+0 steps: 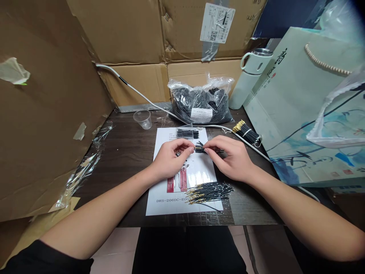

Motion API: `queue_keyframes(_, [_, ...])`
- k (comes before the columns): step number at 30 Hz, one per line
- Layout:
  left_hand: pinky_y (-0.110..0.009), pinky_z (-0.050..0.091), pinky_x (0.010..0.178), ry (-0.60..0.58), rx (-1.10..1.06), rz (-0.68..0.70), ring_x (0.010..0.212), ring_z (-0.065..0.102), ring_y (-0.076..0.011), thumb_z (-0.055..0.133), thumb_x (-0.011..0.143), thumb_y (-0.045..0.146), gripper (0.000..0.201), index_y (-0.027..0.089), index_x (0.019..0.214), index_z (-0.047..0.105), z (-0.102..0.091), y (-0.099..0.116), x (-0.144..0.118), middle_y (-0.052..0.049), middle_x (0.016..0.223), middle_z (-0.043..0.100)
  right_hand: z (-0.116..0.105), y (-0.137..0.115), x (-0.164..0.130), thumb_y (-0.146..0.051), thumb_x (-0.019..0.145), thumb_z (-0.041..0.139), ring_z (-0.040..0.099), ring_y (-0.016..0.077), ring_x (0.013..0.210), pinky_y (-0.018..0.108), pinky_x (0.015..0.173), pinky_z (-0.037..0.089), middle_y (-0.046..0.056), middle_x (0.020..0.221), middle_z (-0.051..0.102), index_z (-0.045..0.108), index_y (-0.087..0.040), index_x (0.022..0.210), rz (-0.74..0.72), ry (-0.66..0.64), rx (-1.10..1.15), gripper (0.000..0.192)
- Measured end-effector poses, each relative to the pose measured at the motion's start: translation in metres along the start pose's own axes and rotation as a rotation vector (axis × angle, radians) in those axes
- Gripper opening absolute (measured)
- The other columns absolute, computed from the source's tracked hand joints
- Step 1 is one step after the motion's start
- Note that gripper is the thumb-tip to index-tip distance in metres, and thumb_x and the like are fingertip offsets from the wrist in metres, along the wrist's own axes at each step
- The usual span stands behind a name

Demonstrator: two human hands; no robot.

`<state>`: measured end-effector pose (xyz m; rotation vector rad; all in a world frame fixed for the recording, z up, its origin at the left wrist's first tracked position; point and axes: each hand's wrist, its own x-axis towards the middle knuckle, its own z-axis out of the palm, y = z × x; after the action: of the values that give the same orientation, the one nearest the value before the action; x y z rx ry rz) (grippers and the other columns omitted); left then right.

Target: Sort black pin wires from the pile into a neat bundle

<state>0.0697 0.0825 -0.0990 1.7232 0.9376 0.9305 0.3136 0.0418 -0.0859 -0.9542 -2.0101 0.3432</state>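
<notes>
My left hand (170,159) and my right hand (231,158) meet over a white printed sheet (173,203) on the dark table. Together they pinch a small bunch of thin black wires (200,148) with gold tips, held between the fingertips of both hands. A loose heap of the same black wires (210,191) lies on the sheet just in front of my right wrist. Another small bundle of wires (187,133) rests at the sheet's far edge. A banded bundle with gold ends (246,133) lies to the right of it.
A clear plastic bag full of black wires (200,102) stands at the back, a small clear cup (143,119) to its left. A white cable (137,92) crosses the table. A pale flask (251,78) and a large paper gift bag (308,114) stand right. Cardboard walls enclose left and back.
</notes>
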Motion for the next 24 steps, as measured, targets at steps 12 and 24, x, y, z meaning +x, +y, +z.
queue_keyframes(12, [-0.032, 0.057, 0.080, -0.015, 0.278, 0.228, 0.088, 0.074, -0.0190, 0.071, 0.102, 0.025, 0.012, 0.018, 0.102, 0.081, -0.0005, 0.0070, -0.0049, -0.006, 0.099, 0.082, 0.0023, 0.0018, -0.0019, -0.018, 0.108, 0.063, 0.071, 0.0210, 0.083, 0.038, 0.077, 0.056, 0.007, 0.095, 0.077, 0.074, -0.020, 0.106, 0.008, -0.070, 0.002, 0.011])
queue_keyframes(24, [-0.031, 0.058, 0.081, -0.051, 0.324, 0.329, 0.090, 0.075, -0.0182, 0.069, 0.105, 0.020, 0.010, 0.019, 0.105, 0.079, -0.0010, 0.0091, -0.0067, -0.005, 0.100, 0.082, 0.0063, 0.0004, -0.0029, -0.016, 0.108, 0.062, 0.069, 0.0208, 0.083, 0.037, 0.077, 0.055, 0.007, 0.094, 0.075, 0.073, -0.020, 0.108, -0.026, -0.067, 0.019, 0.011])
